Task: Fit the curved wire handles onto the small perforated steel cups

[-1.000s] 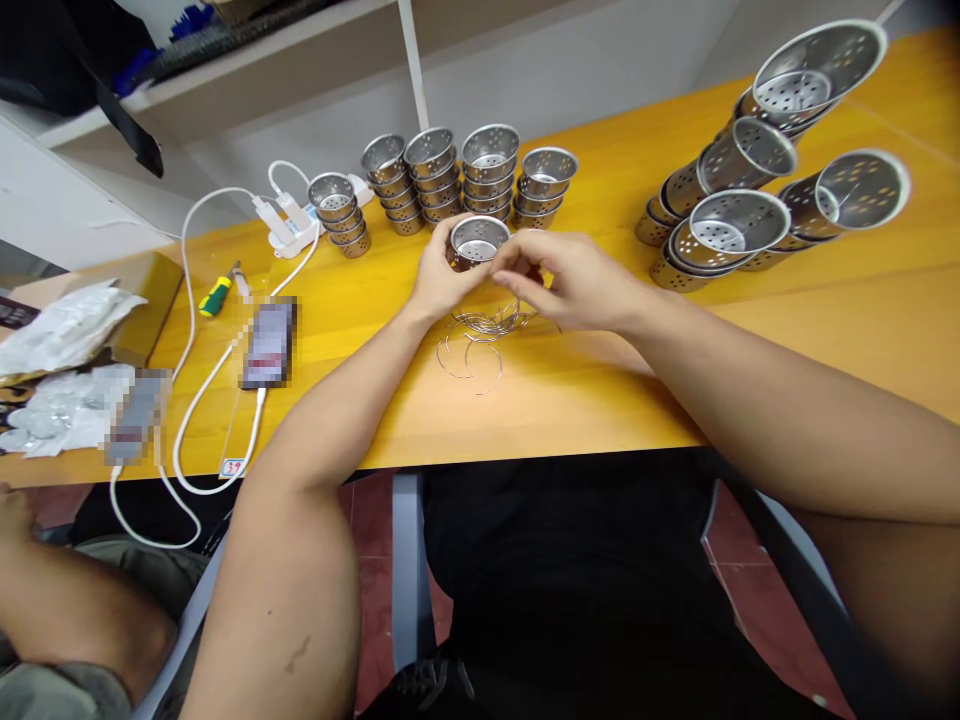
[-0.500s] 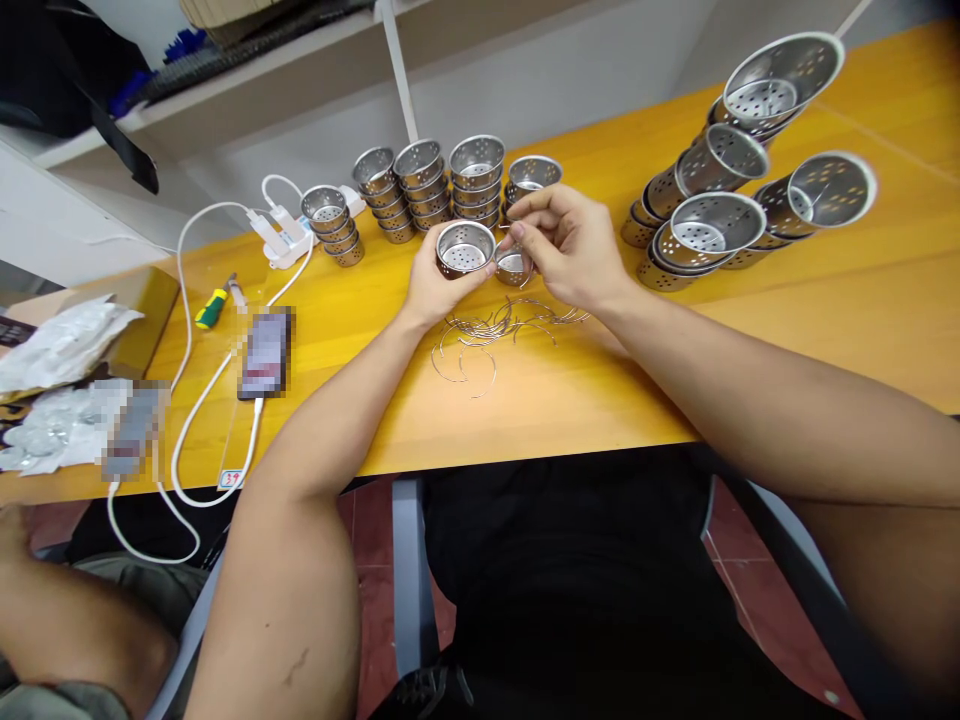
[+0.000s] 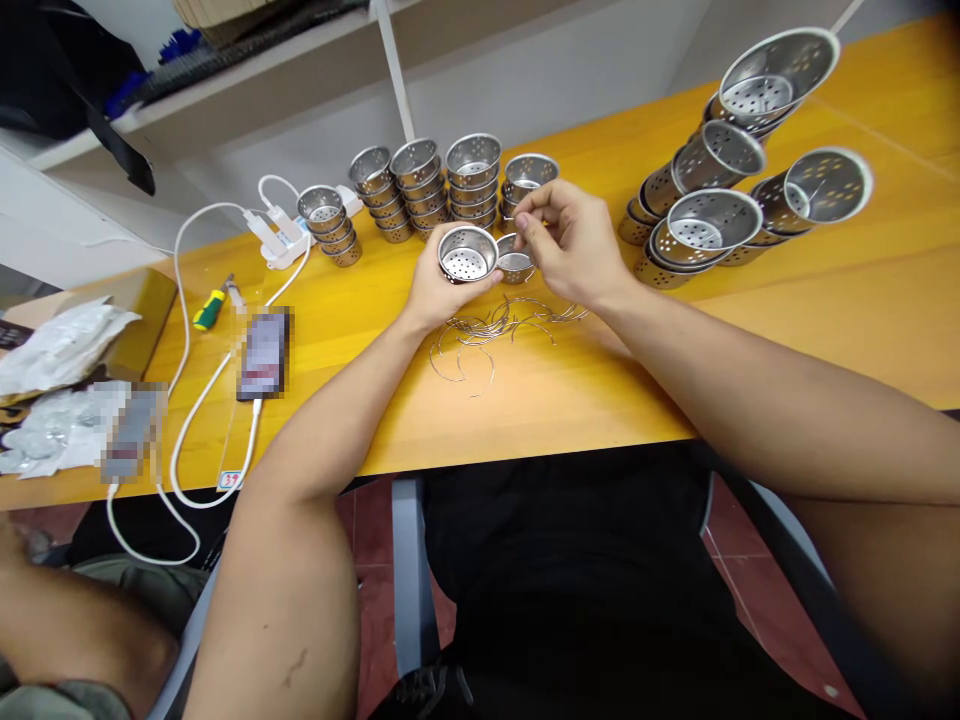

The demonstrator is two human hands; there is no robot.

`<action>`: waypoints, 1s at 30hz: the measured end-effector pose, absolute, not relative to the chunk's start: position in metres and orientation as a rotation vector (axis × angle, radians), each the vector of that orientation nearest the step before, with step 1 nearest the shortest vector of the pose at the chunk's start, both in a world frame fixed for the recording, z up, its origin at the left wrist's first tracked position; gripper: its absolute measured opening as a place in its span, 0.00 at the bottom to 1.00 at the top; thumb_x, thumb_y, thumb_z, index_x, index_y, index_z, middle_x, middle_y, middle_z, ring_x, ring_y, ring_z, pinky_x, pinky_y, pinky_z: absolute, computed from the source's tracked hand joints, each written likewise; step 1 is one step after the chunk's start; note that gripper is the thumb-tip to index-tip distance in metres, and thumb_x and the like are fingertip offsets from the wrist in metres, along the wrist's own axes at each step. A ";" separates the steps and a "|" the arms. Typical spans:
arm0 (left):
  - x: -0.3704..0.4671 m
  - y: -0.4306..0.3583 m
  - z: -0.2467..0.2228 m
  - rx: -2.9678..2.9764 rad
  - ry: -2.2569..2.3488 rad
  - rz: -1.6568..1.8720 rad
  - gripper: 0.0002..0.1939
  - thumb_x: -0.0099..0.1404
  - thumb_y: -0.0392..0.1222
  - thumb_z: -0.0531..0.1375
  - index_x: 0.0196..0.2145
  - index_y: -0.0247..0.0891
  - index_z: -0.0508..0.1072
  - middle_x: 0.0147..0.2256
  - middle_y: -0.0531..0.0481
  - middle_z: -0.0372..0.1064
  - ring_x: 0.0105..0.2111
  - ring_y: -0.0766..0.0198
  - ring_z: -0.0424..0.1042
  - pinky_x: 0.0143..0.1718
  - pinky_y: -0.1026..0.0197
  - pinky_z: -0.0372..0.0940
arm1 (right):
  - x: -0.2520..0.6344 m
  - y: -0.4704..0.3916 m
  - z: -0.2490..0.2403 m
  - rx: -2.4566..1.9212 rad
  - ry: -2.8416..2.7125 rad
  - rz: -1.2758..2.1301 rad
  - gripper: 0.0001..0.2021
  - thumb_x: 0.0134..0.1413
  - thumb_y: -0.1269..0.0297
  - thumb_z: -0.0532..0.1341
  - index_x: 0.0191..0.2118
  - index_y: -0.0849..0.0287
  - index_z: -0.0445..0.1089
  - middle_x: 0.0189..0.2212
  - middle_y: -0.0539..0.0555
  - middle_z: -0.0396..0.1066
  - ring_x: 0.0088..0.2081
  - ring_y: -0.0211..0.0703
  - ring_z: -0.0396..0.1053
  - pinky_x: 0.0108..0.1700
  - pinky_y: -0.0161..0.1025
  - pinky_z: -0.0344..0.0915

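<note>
My left hand [image 3: 430, 288] is wrapped round a small perforated metal strainer cup [image 3: 466, 264], its mouth tipped toward me. My right hand [image 3: 574, 245] pinches thumb and forefinger on a thin curved wire [image 3: 530, 277], mostly hidden by the fingers. Between the two hands a second strainer cup [image 3: 515, 264] stands on the table, just right of the held one. Several loose bent wires [image 3: 495, 325] lie tangled on the wood in front of the hands.
Stacks of strainer cups [image 3: 474, 185] line the back of the yellow table [image 3: 570, 400]. More stacks [image 3: 709, 225] lean at the right. On the left are a screwdriver [image 3: 210, 310], a phone [image 3: 264, 355], white cables and plastic bags [image 3: 67, 345]. Someone's arm [image 3: 82, 620] is at lower left.
My right hand has shifted slightly away from the held cup, and more of the second cup now shows. The left hand's cup is tipped a little more toward me.
</note>
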State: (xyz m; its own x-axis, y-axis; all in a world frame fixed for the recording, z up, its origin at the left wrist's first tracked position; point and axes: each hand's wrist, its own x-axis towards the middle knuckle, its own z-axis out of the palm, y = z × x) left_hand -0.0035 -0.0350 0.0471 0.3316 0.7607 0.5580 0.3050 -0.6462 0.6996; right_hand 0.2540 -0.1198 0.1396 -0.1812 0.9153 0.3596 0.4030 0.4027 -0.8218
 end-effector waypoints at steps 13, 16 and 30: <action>-0.002 -0.029 0.041 2.114 0.964 1.299 0.59 0.66 0.85 0.80 0.78 0.50 0.70 0.72 0.37 0.78 0.79 0.35 0.78 0.87 0.27 0.72 | 0.256 -0.113 0.135 -1.312 -1.881 0.656 0.55 0.73 0.05 0.46 0.76 0.47 0.76 0.50 0.65 0.88 0.49 0.72 0.86 0.53 0.70 0.86; 0.000 -0.024 0.034 2.107 0.963 1.318 0.54 0.71 0.82 0.77 0.81 0.53 0.68 0.74 0.36 0.76 0.81 0.36 0.76 0.87 0.26 0.72 | 0.257 -0.114 0.137 -1.302 -1.843 0.628 0.47 0.74 0.08 0.53 0.65 0.44 0.80 0.43 0.61 0.84 0.47 0.67 0.81 0.55 0.69 0.85; -0.001 -0.012 0.016 2.205 0.770 1.380 0.56 0.68 0.87 0.78 0.75 0.49 0.67 0.69 0.40 0.79 0.72 0.42 0.83 0.83 0.31 0.75 | 0.257 -0.085 0.093 -0.923 -1.765 0.603 0.37 0.77 0.14 0.67 0.57 0.46 0.82 0.32 0.55 0.76 0.34 0.59 0.78 0.42 0.61 0.84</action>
State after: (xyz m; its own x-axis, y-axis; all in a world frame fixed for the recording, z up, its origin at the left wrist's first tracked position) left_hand -0.0013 -0.0120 0.0163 0.3520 0.6522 0.6713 0.2291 -0.7555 0.6138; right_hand 0.2571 -0.0854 0.0929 -0.1959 0.8127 0.5487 0.3071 0.5823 -0.7527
